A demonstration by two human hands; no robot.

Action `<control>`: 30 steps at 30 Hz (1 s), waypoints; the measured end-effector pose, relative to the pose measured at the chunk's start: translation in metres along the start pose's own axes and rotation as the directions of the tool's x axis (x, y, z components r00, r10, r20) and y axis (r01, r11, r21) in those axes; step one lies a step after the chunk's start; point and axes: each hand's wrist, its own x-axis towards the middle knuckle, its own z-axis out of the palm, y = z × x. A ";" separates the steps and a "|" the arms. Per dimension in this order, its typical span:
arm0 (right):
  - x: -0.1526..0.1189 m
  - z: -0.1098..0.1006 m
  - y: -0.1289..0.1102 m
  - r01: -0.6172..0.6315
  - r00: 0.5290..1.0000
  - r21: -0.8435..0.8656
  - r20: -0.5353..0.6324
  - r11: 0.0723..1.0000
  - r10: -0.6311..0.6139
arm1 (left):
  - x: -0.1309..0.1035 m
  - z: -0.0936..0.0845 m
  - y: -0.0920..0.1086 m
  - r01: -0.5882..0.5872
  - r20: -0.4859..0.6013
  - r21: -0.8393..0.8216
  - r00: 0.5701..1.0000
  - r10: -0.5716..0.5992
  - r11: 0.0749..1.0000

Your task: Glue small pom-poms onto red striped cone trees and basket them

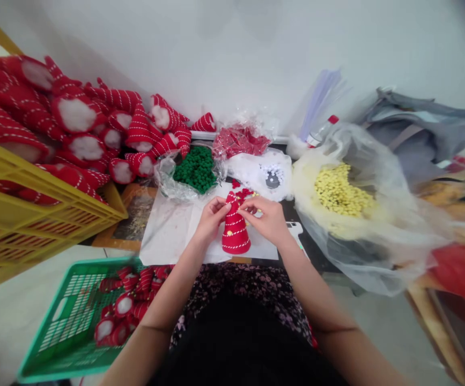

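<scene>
A red cone-shaped stuffed toy with white stripes point(235, 231) stands upright on a white sheet point(168, 230) in front of me. My left hand point(210, 217) grips its upper left side near the tip. My right hand point(267, 216) pinches the tip from the right, fingers closed on the fabric. Small red and yellow bits lie just behind the tip.
A yellow crate point(35, 214) at left is heaped with red striped cones. A green basket point(67, 327) at lower left holds more. Bags of green pom-poms point(196, 169), red pieces point(240, 140), white eyes point(270, 174) and yellow pom-poms point(342, 195) line the back.
</scene>
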 end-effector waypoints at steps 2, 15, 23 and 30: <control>0.000 0.005 0.000 0.043 0.999 -0.018 0.008 0.999 -0.043 | 0.000 -0.001 0.000 -0.007 0.011 0.004 1.000 0.007 1.000; 0.008 -0.017 0.038 -0.255 0.958 -0.285 0.057 0.924 0.282 | -0.002 -0.007 0.004 0.045 -0.072 -0.030 0.996 -0.047 0.999; 0.038 0.007 0.065 -0.154 0.816 -0.597 0.372 0.787 0.442 | 0.000 -0.016 0.010 0.041 -0.131 -0.076 0.990 -0.051 0.996; 0.038 0.024 0.066 -0.158 0.780 -0.676 0.362 0.720 0.510 | 0.002 -0.015 0.007 0.023 -0.133 -0.097 0.990 -0.036 0.995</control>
